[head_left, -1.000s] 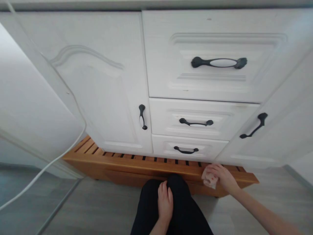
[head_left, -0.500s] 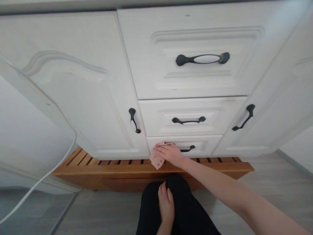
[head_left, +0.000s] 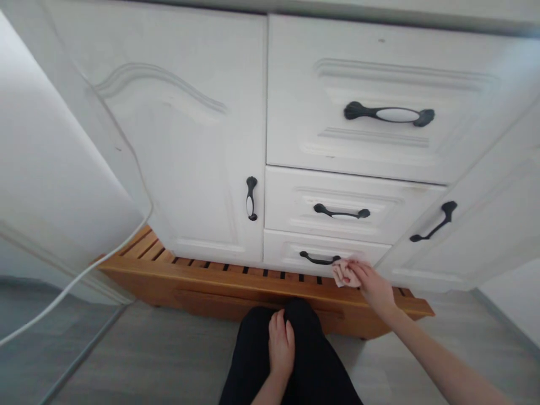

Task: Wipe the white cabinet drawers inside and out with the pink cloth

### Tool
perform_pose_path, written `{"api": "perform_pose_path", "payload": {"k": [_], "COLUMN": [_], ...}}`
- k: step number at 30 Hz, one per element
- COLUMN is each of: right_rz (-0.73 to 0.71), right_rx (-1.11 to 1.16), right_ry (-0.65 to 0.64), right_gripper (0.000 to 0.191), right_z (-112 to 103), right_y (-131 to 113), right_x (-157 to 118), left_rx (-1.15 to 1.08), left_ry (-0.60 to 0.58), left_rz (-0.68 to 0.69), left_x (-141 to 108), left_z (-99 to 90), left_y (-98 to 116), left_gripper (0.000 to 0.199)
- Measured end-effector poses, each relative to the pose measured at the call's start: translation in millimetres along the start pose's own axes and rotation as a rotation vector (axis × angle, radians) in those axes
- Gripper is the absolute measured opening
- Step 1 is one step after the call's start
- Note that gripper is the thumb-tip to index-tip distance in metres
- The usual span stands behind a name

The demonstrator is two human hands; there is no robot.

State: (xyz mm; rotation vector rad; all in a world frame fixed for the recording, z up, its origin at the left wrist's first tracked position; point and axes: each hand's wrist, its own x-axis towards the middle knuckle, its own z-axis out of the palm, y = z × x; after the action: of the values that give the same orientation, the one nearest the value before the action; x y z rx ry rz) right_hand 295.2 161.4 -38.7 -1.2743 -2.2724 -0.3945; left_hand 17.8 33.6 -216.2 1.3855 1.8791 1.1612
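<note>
A crumpled pink cloth (head_left: 345, 273) with red marks is gripped in my right hand (head_left: 377, 288), whose fingers close over it. The cloth is at the lower right of the bottom drawer front (head_left: 280, 251), by the right end of its black handle (head_left: 318, 260). Whether the cloth presses on the drawer I cannot tell. My left hand (head_left: 281, 346) lies flat on my dark-trousered knees (head_left: 304, 315), holding nothing, fingers stretched out.
Two more drawers with black-and-white handles (head_left: 388, 115) sit above. Cabinet doors flank them, the left door (head_left: 189, 169) with an upright handle. A slatted wooden bench (head_left: 202, 287) stands between the cabinet and my knees. A white cable (head_left: 101, 261) hangs at left.
My right hand has carried the cloth rightward, from left of the bottom drawer's handle to its right end. The view has turned slightly. My left hand stays on my knees.
</note>
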Motion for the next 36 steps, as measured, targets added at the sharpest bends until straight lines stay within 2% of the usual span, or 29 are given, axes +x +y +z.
{"api": "perform_pose_path", "payload": {"k": [1,3,5,7,9,11,14,17,21,26,28,30,33,36], "right_rz": [0.004,-0.083,-0.236,-0.346,-0.373,-0.333,-0.376,-0.511,-0.58,-0.459,-0.488,-0.586,-0.688,-0.745], "right_rx": [0.037,0.141,0.233,0.262,0.241,0.167,0.083,0.09,0.089,0.073,0.046,0.029,0.039,0.059], "right_ry": [-0.011,0.009,0.1,0.214,0.261,0.207,0.077,0.015,-0.034,0.032,0.01,-0.046,-0.089,-0.09], "right_gripper": [0.045,0.043,0.038,0.036,0.034,0.027,0.023,0.018,0.01,0.029,0.036,0.033,0.023,0.023], "right_z": [-0.2,-2.4,-4.3,0.0,15.0,40.3,83.3,110.5,110.5,99.7,106.6,119.2,136.8,138.3], "right_y": [-9.4,-37.5,-75.0,-113.6,-143.3,-159.9,-167.1,-168.8,-177.7,-191.3,-193.5,-193.9,-187.0,-162.9], "right_x": [-0.2,11.4,38.9,77.6,117.5,146.5,154.6,133.2,116.4,145.2,152.9,151.4,138.5,124.0], "left_rx": [-0.004,-0.01,-0.009,0.002,0.02,0.038,0.047,0.04,0.029,0.003,0.002,0.004,0.008,0.009], "left_ry": [0.011,0.031,0.044,0.047,0.046,0.044,0.043,0.034,0.051,0.059,0.053,0.052,0.062,0.061], "left_rz": [-0.005,-0.014,-0.021,-0.029,-0.036,-0.037,-0.034,-0.03,-0.029,-0.036,-0.035,-0.039,-0.047,-0.038], "left_x": [-0.6,-1.7,-2.4,-2.8,-2.9,-2.5,-1.1,-0.4,-1.0,-0.2,0.8,1.5,1.5,1.4], "left_z": [0.8,3.2,5.7,7.0,6.5,4.6,1.7,2.4,7.4,6.9,4.5,2.0,-0.7,-2.0], "left_y": [0.5,1.2,1.4,0.6,-0.8,-2.7,-6.0,-9.2,-11.9,-11.1,-10.1,-9.3,-8.7,-8.8], "left_gripper": [0.049,0.048,0.048,0.048,0.048,0.047,0.047,0.048,0.047,0.046,0.047,0.047,0.046,0.048]}}
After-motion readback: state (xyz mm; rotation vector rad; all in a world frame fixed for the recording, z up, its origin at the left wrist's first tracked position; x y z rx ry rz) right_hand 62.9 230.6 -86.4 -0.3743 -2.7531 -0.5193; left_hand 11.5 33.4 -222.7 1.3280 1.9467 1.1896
